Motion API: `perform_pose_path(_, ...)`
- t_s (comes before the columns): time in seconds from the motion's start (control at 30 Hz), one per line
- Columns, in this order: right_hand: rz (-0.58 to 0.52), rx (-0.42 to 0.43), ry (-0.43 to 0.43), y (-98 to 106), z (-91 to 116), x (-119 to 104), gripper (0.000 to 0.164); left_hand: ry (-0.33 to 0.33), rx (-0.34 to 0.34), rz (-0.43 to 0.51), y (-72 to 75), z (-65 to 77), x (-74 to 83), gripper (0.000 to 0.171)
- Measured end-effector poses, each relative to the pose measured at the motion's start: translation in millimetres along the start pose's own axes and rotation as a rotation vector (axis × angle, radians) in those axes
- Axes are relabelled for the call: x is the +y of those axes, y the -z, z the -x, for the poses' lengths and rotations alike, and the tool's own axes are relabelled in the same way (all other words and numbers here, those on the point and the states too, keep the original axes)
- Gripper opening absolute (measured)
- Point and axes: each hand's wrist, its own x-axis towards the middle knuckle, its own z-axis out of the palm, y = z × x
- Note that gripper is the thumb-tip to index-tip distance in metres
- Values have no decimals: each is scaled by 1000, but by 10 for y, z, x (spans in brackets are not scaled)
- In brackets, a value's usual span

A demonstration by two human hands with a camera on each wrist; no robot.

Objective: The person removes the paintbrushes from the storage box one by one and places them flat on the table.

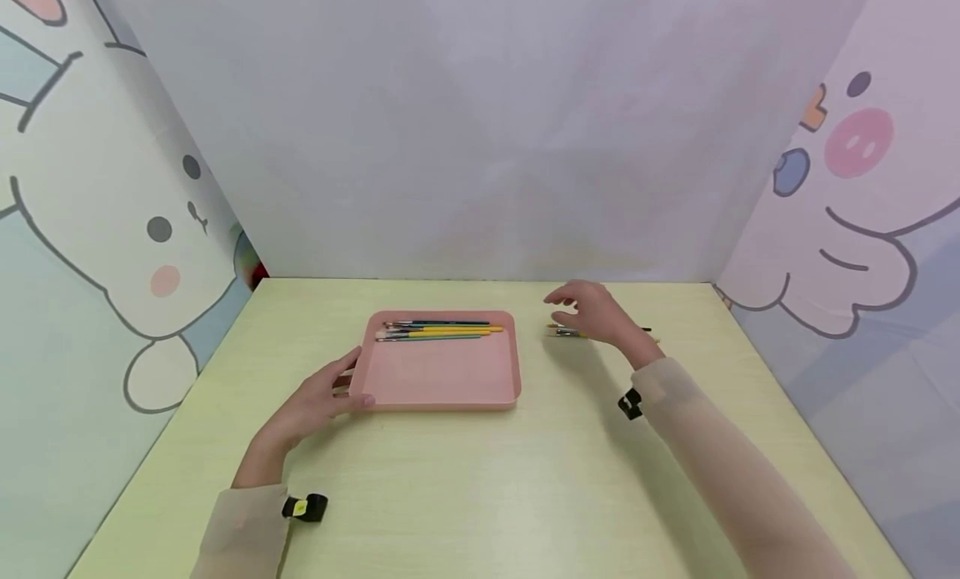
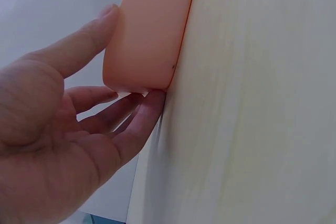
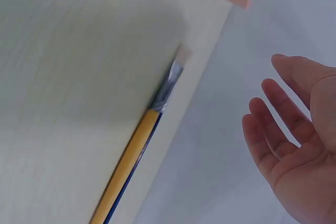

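A shallow pink tray point(image 1: 442, 375) lies on the table, with several paintbrushes point(image 1: 442, 333) along its far side, their handles yellow, dark and teal. At its near left corner, my left hand point(image 1: 311, 404) holds the tray, thumb on the front wall and fingertips against the left side. In the left wrist view that corner of the tray point(image 2: 149, 30) sits between thumb and fingers. Right of the tray, my right hand point(image 1: 597, 312) hovers with relaxed fingers and holds nothing. Below it lie more paintbrushes point(image 1: 564, 332), partly hidden; the right wrist view shows a yellow-handled paintbrush point(image 3: 128, 153) beside a blue one.
The pale wood-grain table point(image 1: 465, 496) ends at a grey-white back wall point(image 1: 480, 146). Side panels with a cartoon rabbit point(image 1: 112, 204) and a cartoon pig point(image 1: 862, 187) stand left and right. Each sleeve has a black strap at the wrist.
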Motion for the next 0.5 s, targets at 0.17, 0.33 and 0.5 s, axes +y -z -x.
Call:
perform_pose_path(0.17, -43, 2, 16, -47, -209, -279, 29, 0, -1, 1, 2, -3, 2, 96)
perform_pose_path(0.33, -56, -14, 49, -134, -390, -549, 30, 8, -2, 0, 3, -2, 9, 97)
perform_pose_path(0.5, -85, -46, 78, -235, -554, -805, 32, 3, -2, -4, 2, 5, 9, 98)
